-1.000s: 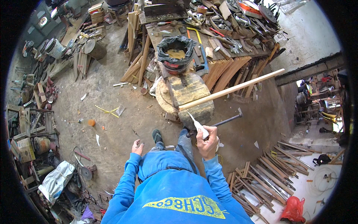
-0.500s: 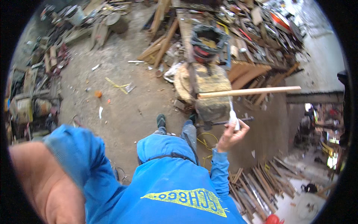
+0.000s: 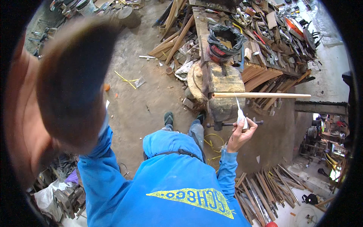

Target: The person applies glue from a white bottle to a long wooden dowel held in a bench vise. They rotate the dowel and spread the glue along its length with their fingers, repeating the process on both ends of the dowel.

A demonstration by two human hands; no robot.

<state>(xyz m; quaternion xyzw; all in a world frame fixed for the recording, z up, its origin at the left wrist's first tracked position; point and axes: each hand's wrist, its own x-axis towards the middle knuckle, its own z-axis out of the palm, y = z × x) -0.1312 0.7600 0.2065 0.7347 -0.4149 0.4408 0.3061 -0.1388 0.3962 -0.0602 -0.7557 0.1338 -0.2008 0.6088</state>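
In my right hand (image 3: 241, 135) is a small white squeeze bottle (image 3: 241, 118) with a long thin nozzle. Thumb and fingers close around its body, and the nozzle points up to a slim wooden stick (image 3: 264, 95). This light-coloured stick lies level across a worn, yellowish bench vise (image 3: 226, 109), its right end jutting out past it. I cannot tell how firmly the vise grips the stick. My left hand (image 3: 32, 125) looms large and smeared at the left, very near the camera; what its fingers do is not clear.
A bucket lined with a black bag (image 3: 223, 47) stands behind the vise on the workbench, beside a heap of wood offcuts and tools (image 3: 264, 34). The vise's handle bar (image 3: 257, 122) sticks out near my right hand. Loose wooden strips (image 3: 268, 191) lie at the lower right, yellow strap (image 3: 212, 145) by my feet.
My left hand has come up from the lower left and now covers much of the left side. The view has shifted slightly; the right hand still holds the bottle below the stick.
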